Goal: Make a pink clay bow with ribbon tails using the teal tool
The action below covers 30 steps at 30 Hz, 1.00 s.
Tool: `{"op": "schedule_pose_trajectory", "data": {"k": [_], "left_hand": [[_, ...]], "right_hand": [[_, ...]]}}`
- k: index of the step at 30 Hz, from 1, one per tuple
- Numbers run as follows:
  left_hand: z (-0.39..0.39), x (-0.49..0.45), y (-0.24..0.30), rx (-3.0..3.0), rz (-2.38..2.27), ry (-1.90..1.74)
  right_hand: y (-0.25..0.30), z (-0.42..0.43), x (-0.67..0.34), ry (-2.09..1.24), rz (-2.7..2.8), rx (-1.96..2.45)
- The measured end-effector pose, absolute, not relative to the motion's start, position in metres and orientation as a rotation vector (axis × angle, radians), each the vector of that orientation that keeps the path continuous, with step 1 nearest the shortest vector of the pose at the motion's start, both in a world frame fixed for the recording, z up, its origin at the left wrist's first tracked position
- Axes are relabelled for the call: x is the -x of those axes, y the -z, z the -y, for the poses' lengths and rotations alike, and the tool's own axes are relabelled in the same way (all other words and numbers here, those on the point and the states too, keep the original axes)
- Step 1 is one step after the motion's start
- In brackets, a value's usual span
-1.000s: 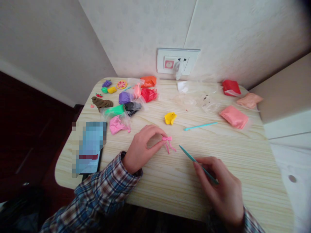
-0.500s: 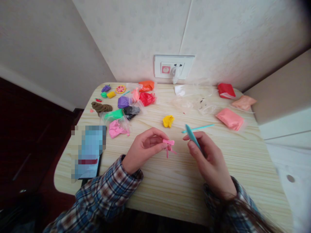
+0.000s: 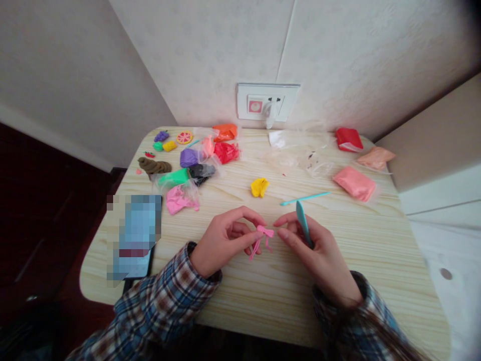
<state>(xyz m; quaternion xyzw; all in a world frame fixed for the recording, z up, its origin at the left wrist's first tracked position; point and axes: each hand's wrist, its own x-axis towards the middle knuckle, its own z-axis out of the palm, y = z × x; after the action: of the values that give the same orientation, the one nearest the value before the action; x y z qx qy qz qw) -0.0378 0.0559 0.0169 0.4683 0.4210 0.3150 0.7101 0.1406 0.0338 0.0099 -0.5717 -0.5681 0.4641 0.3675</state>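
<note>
Between thumb and forefinger, my left hand (image 3: pixel 229 238) pinches a small pink clay bow (image 3: pixel 266 231) with thin strands hanging down. My right hand (image 3: pixel 311 250) is closed around a light-blue modelling tool (image 3: pixel 303 220), whose broad blade points up. Its thumb and forefinger tips reach close to the bow's right side, a small gap apart from it. Beyond the hands lie a thin light-blue stick (image 3: pixel 305 199) and a crumpled lump of yellow clay (image 3: pixel 259 187).
Left on the table (image 3: pixel 376 281) are bagged clays, including pink (image 3: pixel 180 198) and green (image 3: pixel 175 177), a brown coil (image 3: pixel 154 166), small clay fruits and a phone (image 3: pixel 141 230). Salmon (image 3: pixel 355 183) and red packs (image 3: pixel 348 139) lie right. Clear bags (image 3: pixel 300 160) lie near the wall socket (image 3: pixel 268 103).
My right hand has moved left toward the bow, and the tool now stands more upright in it. My left hand has lowered slightly with the bow turned a little.
</note>
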Motion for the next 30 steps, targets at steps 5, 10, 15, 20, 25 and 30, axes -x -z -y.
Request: {"op": "schedule_pose_trajectory", "data": {"k": [5,10,15,20,25,30], "left_hand": [[-0.051,0.039,-0.017,-1.100,-0.988,-0.747],[-0.048,0.037,-0.018,-1.090,-0.885,-0.741],[-0.047,0.036,-0.015,-1.181,-0.975,-0.756],[-0.047,0.035,-0.012,-1.249,-1.026,-0.743],[-0.048,0.035,-0.011,-1.494,-1.125,-0.769],[-0.050,0.035,-0.012,-1.848,-1.208,-0.755]], "right_hand": [[-0.003,-0.027,-0.149,-0.959,1.441,1.532],[-0.005,-0.018,-0.154,-1.005,1.696,1.498],[-0.006,-0.011,-0.150,-0.882,1.911,1.450],[-0.003,-0.009,-0.143,-0.811,1.939,1.500],[-0.002,-0.007,-0.143,-0.783,1.951,1.556],[-0.002,-0.005,-0.145,-0.767,1.986,1.581]]}}
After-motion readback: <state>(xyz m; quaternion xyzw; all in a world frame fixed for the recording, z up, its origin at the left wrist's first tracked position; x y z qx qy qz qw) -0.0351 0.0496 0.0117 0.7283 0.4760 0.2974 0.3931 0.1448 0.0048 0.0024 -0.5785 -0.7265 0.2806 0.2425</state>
